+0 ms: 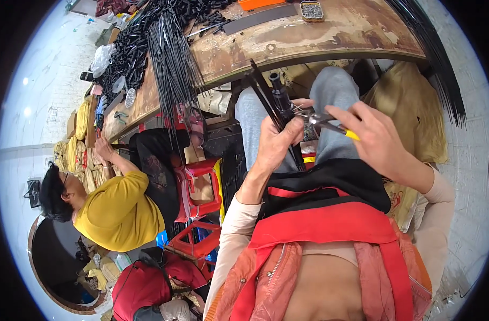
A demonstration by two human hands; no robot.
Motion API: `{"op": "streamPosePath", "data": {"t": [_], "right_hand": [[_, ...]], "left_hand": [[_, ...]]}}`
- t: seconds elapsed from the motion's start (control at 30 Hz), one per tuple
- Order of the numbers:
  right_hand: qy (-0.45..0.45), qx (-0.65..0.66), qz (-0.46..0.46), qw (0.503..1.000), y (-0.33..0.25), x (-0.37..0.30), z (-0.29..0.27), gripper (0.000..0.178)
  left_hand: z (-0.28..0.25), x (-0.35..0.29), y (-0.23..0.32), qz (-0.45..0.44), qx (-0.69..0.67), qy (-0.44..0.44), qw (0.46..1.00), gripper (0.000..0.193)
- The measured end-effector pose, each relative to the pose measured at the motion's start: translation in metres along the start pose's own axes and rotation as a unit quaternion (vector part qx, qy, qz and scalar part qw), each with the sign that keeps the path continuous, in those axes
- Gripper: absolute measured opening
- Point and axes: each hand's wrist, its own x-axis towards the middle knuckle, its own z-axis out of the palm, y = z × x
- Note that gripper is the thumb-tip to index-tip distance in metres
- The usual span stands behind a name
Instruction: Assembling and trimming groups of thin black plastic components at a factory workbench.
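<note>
My left hand [279, 140] is closed around a bundle of thin black ribs [263, 93] and a black tubular umbrella runner [280, 92], held upright over my lap. In my closed right hand [372, 131] is a pair of pliers [330, 124] with a yellow handle end. The metal jaws meet the side of the runner, just beside my left fingertips. Thin wire-like bits stick out there; whether the jaws grip one is too small to tell.
Ahead stands a worn wooden table [351, 32] with a heap of long black ribs [169, 53], black plastic parts [124, 67], a tray of small metal pieces [312, 10] and a grey strip [260, 19]. A co-worker in yellow [119, 211] sits left, beside red stools [199, 190]. Sacks [410, 107] stand right.
</note>
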Motion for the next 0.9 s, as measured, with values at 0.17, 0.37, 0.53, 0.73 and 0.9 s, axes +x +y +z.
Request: {"op": "streamPosePath", "data": {"t": [0.17,0.37,0.53,0.73,0.9], "right_hand": [[0.001,0.115,0.04,0.993,0.01,0.006,0.015,0.059],[0.035,0.093,0.001,0.995,0.008,0.013,0.025,0.063],[0.039,-0.033,-0.044,0.998,0.019,0.016,0.008,0.058],[-0.34,0.518,0.171,0.766,0.003,0.015,-0.006,0.049],[0.078,0.031,-0.109,0.991,0.018,0.012,-0.013,0.034]], "left_hand": [[0.001,0.002,0.0,0.008,-0.025,-0.033,0.999,0.043],[-0.002,0.0,-0.005,0.009,-0.022,-0.045,0.999,0.043],[-0.002,0.002,0.0,-0.001,-0.01,-0.061,0.998,0.046],[0.002,-0.007,0.007,-0.055,0.006,-0.091,0.994,0.047],[0.003,0.0,0.006,-0.036,0.019,-0.031,0.999,0.042]]}}
